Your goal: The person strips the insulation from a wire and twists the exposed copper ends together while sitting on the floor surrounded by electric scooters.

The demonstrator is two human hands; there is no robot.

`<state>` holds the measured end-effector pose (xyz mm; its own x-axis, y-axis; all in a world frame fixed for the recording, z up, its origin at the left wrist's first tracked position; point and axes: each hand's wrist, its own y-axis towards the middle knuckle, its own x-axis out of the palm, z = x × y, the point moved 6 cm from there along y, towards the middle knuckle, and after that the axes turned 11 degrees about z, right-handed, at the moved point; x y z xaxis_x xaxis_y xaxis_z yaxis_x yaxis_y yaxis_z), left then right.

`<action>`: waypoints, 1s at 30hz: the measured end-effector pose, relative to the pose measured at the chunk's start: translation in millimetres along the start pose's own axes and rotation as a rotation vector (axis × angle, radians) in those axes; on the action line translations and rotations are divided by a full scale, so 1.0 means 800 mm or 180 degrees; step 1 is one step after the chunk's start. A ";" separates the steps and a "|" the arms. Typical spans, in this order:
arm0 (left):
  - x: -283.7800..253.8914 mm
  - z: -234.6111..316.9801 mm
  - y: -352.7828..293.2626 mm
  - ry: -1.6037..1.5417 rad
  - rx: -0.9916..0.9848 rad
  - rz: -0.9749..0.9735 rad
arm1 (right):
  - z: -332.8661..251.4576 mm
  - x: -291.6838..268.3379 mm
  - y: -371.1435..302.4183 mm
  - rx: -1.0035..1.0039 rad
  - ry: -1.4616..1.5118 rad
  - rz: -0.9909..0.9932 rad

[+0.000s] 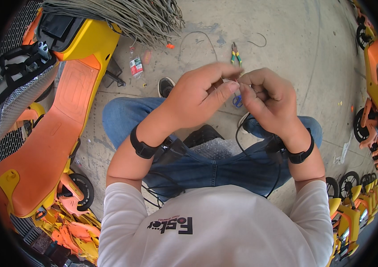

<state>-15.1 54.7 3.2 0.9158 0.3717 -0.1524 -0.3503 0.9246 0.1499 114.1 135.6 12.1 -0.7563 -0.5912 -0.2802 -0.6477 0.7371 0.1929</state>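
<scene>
On shirt (242, 236), dark lettering (171, 225); past hands (202, 92), red-labelled bottle (136, 66).

We see a matt concrete floor (287, 40), scuffed in patches. Far left, the cables (118, 15) look dull and rubbery; the bottle (136, 66) near them is clear, shiny plastic. At left, the scooter (71, 95) wears smooth plastic panels. The far pliers (233, 48) pair dark metal with plastic grips. Our jeans (229, 173) are matt denim, our shirt (247, 222) soft cloth.

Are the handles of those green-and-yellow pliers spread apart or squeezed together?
Spread apart: the pliers have handles fanning out, with floor showing between them.
</scene>
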 end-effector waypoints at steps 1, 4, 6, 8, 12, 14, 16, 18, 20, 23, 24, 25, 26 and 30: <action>-0.001 -0.001 0.000 0.0003 0.0001 0.0004 | -0.007 -0.001 0.002 -0.0261 -0.0162 0.0067; -0.006 -0.001 0.002 0.0218 0.0026 0.0079 | -0.015 -0.004 0.006 -0.0551 -0.0388 0.0124; -0.012 0.010 0.006 0.0786 0.0343 -0.0020 | -0.013 -0.006 0.006 -0.0590 -0.0456 0.0118; -0.016 0.014 0.006 0.0909 0.0542 0.0079 | 0.011 0.000 0.003 0.0392 0.0481 -0.0063; -0.018 0.036 0.004 0.1382 0.1485 0.0396 | 0.013 0.002 0.009 0.1170 0.0862 -0.0409; -0.017 0.039 0.001 0.1367 0.1715 0.0446 | 0.021 0.010 0.002 0.2099 0.1583 -0.0746; -0.016 0.043 -0.002 0.1353 0.1946 0.0498 | 0.020 0.010 0.002 0.2125 0.1700 -0.0745; -0.018 0.045 -0.003 0.1252 0.2037 0.0602 | 0.020 0.012 0.001 0.2153 0.1817 -0.0743; -0.018 0.045 -0.002 0.1257 0.1971 0.0619 | 0.021 0.011 0.002 0.1920 0.1679 -0.0587; -0.017 0.039 -0.001 0.1245 0.1846 0.0670 | 0.018 0.006 0.002 0.1608 0.1314 -0.0312; -0.016 0.037 0.000 0.1228 0.1786 0.0704 | 0.017 0.007 0.002 0.1607 0.1315 -0.0315; -0.012 0.040 -0.001 0.1230 0.1786 0.0705 | 0.013 0.004 0.003 0.1395 0.1245 -0.0201; -0.014 0.039 -0.001 0.0841 0.1372 0.0958 | 0.009 0.000 0.005 0.1185 0.1174 -0.0083; -0.013 0.044 -0.001 0.1106 0.1426 0.0873 | 0.009 -0.003 0.004 0.0968 0.0907 0.0156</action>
<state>-17.3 46.9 38.6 0.6605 0.6656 -0.3475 -0.3781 0.6947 0.6118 114.9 141.5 6.9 -0.8085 -0.5885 0.0019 -0.5857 0.8044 -0.0990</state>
